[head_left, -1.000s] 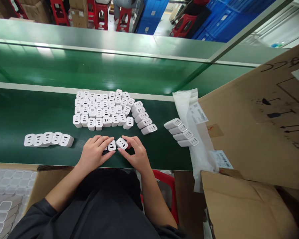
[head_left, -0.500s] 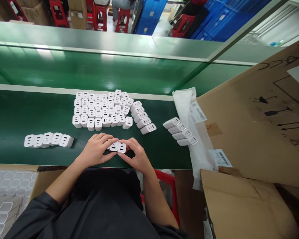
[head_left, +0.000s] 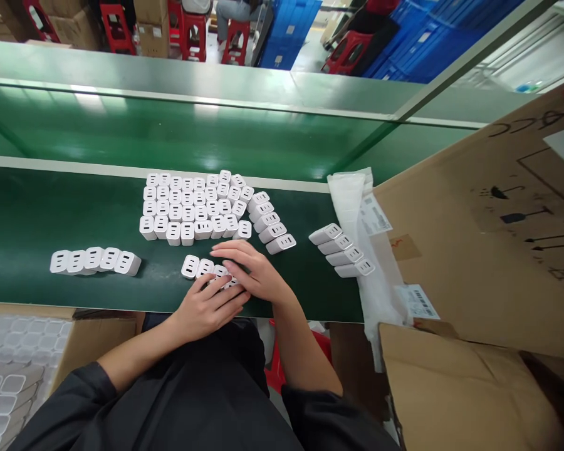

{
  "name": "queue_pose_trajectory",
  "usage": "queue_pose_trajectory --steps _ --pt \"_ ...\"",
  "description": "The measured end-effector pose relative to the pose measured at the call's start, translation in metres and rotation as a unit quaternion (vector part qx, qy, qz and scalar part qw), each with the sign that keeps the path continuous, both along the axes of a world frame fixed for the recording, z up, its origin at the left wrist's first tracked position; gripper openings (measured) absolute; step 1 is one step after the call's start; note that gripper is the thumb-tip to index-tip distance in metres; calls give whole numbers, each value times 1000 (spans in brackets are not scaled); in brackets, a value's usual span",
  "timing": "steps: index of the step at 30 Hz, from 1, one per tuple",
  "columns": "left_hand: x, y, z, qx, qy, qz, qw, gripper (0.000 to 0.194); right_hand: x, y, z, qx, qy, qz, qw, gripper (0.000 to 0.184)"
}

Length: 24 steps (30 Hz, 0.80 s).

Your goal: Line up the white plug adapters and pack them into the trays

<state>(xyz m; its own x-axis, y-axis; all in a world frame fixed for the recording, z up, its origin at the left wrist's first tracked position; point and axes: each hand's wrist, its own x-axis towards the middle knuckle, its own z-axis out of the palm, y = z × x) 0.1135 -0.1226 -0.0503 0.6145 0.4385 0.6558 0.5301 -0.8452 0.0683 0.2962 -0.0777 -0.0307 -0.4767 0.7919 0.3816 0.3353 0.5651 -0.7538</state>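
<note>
Just in front of me on the green work surface stands a short slanting row of white power adapters with dark port slots facing up. My left hand lies along the near side of this row, its fingers stretched out and touching the adapters at the right end. My right hand arches over that same end, fingers extended and spread from the thumb. Between them the two hands partly hide the right-hand adapters. Neither hand is wrapped round one.
Behind my hands stands a large block of adapters, with a slanted row at its right. Other rows lie left and far right, beside white wrapping. A cardboard box rises at right; clear trays sit lower left.
Both hands have loosened from the adapters they held between the fingertips. The left moved right and nearer me; the right reached over the row. More adapters now show at the left end.
</note>
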Motion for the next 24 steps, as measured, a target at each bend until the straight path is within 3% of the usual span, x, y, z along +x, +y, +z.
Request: queue_pose_trajectory --steps 3,6,13,19,24 --pt "9 -1 -6 -9 -9 39 999 15 -20 27 3 -41 -40 149 987 35" --pt "7 2 -10 -3 -28 53 998 13 -30 38 0 -102 -58 215 970 37" --pt "3 4 -20 -7 -51 38 998 17 -29 41 2 -143 -35 189 971 37" --pt "-5 -2 -20 -10 -14 30 999 26 -24 42 -10 -255 8 202 945 31" --pt "-2 -9 -20 4 -21 67 998 22 -25 42 -19 -230 -12 215 949 31"
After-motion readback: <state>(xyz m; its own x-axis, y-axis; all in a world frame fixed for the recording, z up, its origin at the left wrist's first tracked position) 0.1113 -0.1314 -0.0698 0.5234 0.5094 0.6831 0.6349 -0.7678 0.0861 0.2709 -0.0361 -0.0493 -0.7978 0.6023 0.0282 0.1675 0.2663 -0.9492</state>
